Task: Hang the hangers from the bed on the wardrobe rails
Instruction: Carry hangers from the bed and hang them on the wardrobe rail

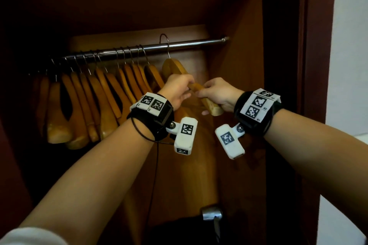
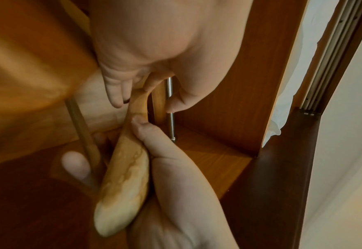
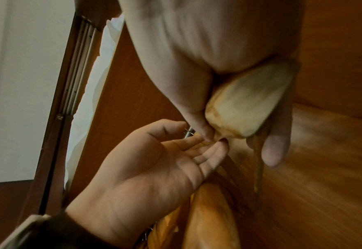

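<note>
Two hands, R hand point(image 1: 219, 93) gripping wooden hanger point(image 1: 207, 101), L hand point(image 1: 179, 89) fingers relaxed touching it, steel rail point(image 1: 191, 44), dark wardrobe point(image 1: 282, 65).

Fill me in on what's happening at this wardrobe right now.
A person is hanging a wooden hanger on the wardrobe rail. The right hand grips its near arm, while the left hand steadies it with relaxed fingers. Its hook is looped over the rail, just right of a row of hangers already hung there.

A bedroom: a wooden wardrobe point(image 1: 249, 26) with hangers point(image 1: 103, 95) on its rail point(image 1: 189, 44).
</note>
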Tool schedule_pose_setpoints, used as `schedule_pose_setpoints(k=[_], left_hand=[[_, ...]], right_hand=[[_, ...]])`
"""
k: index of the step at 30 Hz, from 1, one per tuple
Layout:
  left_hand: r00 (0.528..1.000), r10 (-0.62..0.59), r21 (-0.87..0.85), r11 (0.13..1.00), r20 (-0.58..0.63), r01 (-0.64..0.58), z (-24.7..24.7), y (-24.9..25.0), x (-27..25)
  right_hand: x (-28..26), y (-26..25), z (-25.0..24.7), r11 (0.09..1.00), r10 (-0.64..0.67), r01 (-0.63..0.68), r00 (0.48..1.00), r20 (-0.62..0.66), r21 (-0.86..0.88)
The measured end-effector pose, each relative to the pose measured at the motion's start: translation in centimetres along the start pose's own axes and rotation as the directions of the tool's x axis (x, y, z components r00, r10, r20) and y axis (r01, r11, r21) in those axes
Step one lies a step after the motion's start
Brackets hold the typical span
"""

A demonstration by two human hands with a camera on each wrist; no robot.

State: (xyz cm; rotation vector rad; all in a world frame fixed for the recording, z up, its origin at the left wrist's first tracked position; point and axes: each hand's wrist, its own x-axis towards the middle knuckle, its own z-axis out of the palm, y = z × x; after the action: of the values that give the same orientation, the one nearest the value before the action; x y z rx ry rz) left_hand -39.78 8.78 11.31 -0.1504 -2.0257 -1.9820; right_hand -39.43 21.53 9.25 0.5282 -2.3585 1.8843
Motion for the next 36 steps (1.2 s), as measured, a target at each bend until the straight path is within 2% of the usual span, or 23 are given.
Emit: schedule_pose_setpoints(k=[9, 14, 18, 24, 32, 36], left_hand=[[0.982, 0.172, 0.190, 0.969, -0.072, -0.156, -1.5, 0.3, -0.6], [0.976, 0.193, 0.268, 0.950, -0.102, -0.160, -2.1, 0.1, -0.9], [0.970, 0.219, 0.356, 0.919, -0.102, -0.170, -2.2, -0.2, -1.0], [0.949, 0.302, 0.394, 0.887, -0.096, -0.242, -2.3, -0.8, -1.8], [0.896, 0.417, 0.537, 0.796, -0.154, -0.278, -4.7, -0.6, -3.8], [0.884, 0.436, 0.620, 0.744, -0.166, -0.250, -6.3, -0.7, -5.1]], right_hand=[[2.0, 0.1, 1.8, 0.999, -0.019, 0.020, 0.999, 0.032, -0.039], [2.2, 0.7, 2.4, 0.996, -0.053, 0.055, 0.998, 0.038, -0.070], [2.1, 1.3, 2.3, 0.997, -0.014, 0.017, 0.999, 0.046, -0.077], [1.7, 1.5, 2.1, 0.998, 0.020, -0.015, 0.997, 0.073, -0.068], [0.7, 1.5, 2.6, 0.993, -0.074, 0.077, 0.997, 0.036, -0.094], [-0.1, 0.4, 3.1, 0.961, -0.209, 0.215, 0.976, 0.057, -0.172]])
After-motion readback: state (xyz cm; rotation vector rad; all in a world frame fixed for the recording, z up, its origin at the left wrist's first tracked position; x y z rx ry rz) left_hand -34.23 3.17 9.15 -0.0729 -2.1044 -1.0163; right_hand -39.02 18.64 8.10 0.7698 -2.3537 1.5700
